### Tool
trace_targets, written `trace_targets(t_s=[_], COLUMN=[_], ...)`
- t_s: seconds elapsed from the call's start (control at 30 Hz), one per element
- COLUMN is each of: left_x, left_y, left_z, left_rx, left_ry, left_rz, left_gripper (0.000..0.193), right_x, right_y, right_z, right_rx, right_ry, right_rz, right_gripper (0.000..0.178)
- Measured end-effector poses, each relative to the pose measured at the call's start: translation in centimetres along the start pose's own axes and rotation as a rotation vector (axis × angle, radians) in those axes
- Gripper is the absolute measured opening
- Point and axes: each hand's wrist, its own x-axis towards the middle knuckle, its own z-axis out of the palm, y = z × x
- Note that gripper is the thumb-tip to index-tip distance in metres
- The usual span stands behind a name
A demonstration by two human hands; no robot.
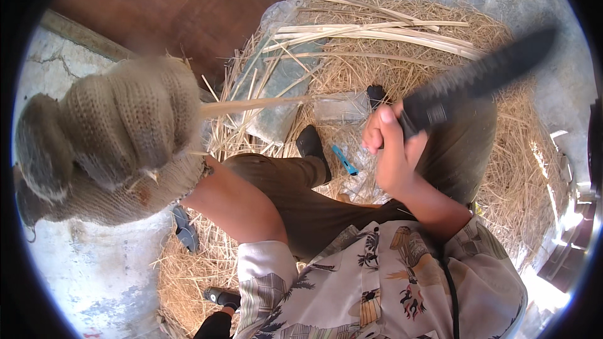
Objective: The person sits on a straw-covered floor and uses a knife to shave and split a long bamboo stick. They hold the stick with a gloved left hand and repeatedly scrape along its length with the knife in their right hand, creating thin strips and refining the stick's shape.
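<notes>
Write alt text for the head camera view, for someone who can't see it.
A bare right grip holds a large dark-bladed knife, while the left grip, in a knitted glove, holds a thin tan strip. Straw-like shavings litter the floor around the person's feet, with long pale strips lying beyond.

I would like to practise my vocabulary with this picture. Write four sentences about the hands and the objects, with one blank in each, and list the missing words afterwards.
1. The left hand wears a thick, beige knitted ____.
2. The large, long-bladed knife in the bare right hand has a blade that is ____ in colour.
3. The narrow, pale tan strip is held in the ____ hand.
4. The slim, elongated object lying between the person's legs is ____ in colour.

Missing words: glove; black; left; blue.
</notes>
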Motion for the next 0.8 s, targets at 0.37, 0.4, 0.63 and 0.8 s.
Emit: trace_targets(t_s=[0.37,0.4,0.63,0.8], left_x=[-0.4,-0.7,0.2,0.1], left_y=[-0.1,0.1,-2.3,-0.7], left_z=[1.1,0.6,1.0,1.0], left_rx=[0.175,0.202,0.024,0.183], left_ry=[-0.247,-0.255,-0.334,-0.247], left_rz=[-0.196,-0.159,-0.232,-0.213], left_gripper=[0.036,0.036,0.039,0.049], right_x=[0.0,0.0,0.2,0.7], right_y=[1.5,0.6,7.4,3.2], right_z=[-0.3,0.0,-3.3,-1.3], right_rx=[-0.275,-0.176,-0.533,-0.591], right_ry=[-0.207,-0.128,-0.256,-0.207], right_rz=[0.416,0.398,0.536,0.196], right_gripper=[0.019,0.018,0.018,0.027])
